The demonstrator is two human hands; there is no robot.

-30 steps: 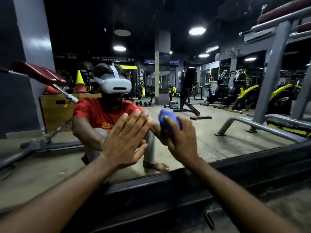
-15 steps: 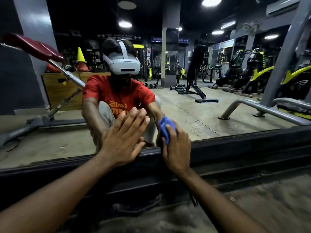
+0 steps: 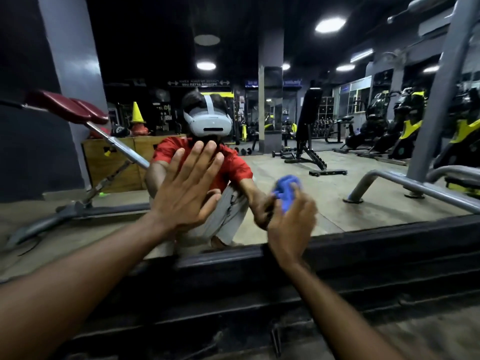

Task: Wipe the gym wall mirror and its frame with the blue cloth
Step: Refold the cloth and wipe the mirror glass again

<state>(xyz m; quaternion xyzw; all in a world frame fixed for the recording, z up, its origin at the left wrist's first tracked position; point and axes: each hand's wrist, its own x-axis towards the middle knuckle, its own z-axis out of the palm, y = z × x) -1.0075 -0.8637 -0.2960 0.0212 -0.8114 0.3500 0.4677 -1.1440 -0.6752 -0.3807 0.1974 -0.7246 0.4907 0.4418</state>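
The cloth point(image 3: 285, 189), a bunched blue wad, blurred, is gripped by the right hand point(image 3: 292, 224) against the mirror point(image 3: 337, 113), just above the dark frame point(image 3: 389, 242). The left hand point(image 3: 187, 193) lies flat on the glass, fingers straight.

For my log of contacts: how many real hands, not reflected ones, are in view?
2. The left hand lies flat on the mirror, left of centre. The right hand holds the blue cloth against the mirror, just above the lower frame. No other seems hidden.
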